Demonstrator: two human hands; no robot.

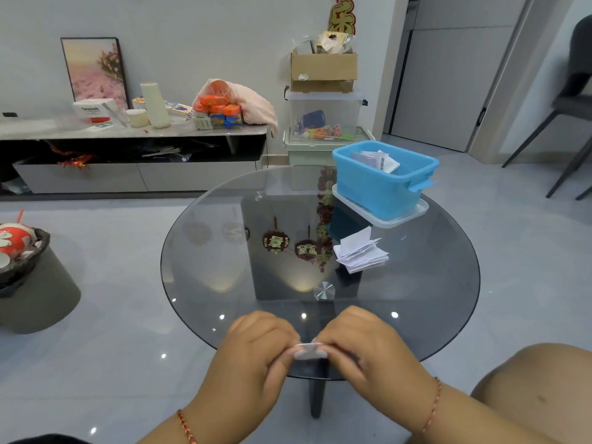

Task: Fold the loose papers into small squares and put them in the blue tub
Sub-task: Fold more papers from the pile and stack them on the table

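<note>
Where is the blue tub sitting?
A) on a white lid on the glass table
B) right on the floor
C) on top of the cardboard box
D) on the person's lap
A: the blue tub stands on a flat white lid, which lies on the far right part of the round glass table, behind the pile of papers.

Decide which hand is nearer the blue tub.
Right. The right hand lies below the blue tub, slightly to its left; the left hand sits further left. Both pinch one folded paper.
</note>
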